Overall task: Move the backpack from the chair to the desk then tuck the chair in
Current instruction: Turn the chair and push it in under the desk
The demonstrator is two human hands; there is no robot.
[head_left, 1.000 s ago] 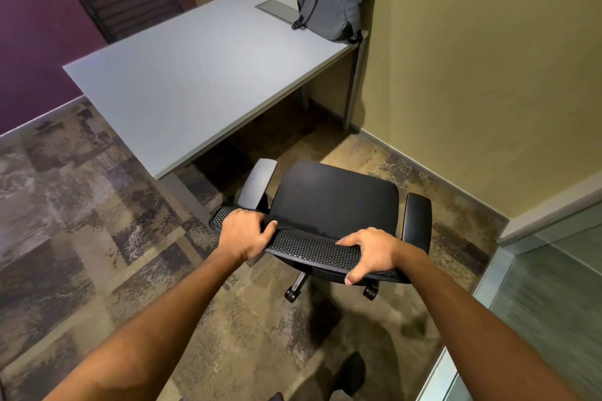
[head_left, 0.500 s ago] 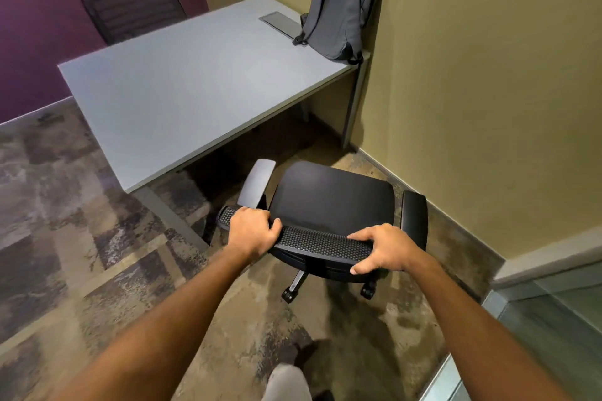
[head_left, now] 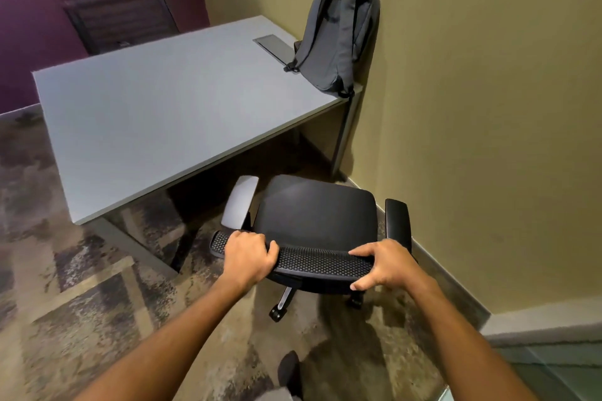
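A grey backpack point(head_left: 338, 32) stands upright on the far right corner of the grey desk point(head_left: 169, 120), leaning on the olive wall. A black office chair point(head_left: 317, 210) on castors faces the desk, its seat front near the desk's edge and its left armrest just under it. My left hand point(head_left: 249, 255) grips the left end of the mesh backrest top. My right hand point(head_left: 382, 265) grips its right end, fingers curled over the rim.
A second dark chair point(head_left: 120, 18) stands behind the desk by the purple wall. The olive wall runs close along the chair's right side. A desk leg point(head_left: 342, 133) stands at the right corner. My shoe point(head_left: 290, 371) shows on the patterned carpet below.
The chair has rolled forward toward the desk with both hands still on the backrest. I have stepped forward, and the backpack now shows fully.
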